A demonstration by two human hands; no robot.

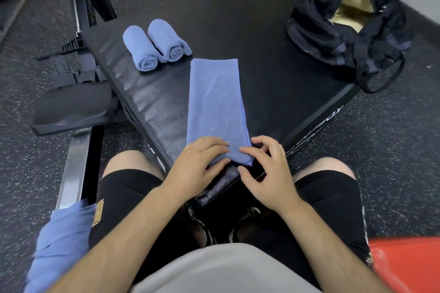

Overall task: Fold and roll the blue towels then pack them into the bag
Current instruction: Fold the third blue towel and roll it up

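A blue towel (pixel 215 104), folded into a long narrow strip, lies on the black padded box (pixel 273 74) and runs away from me. My left hand (pixel 200 164) pinches the strip's near end, with fingers on top and thumb beneath the edge. My right hand (pixel 266 169) touches the near right corner with curled fingertips. Two rolled blue towels (pixel 154 45) lie side by side at the box's far left. An open black bag (pixel 345 33) with a tan lining sits at the far right corner.
More loose blue towels (pixel 59 245) hang over my left thigh. A black bench pad (pixel 71 112) and metal frame stand to the left. Something red (pixel 404 264) lies at the lower right. Speckled rubber flooring surrounds the box.
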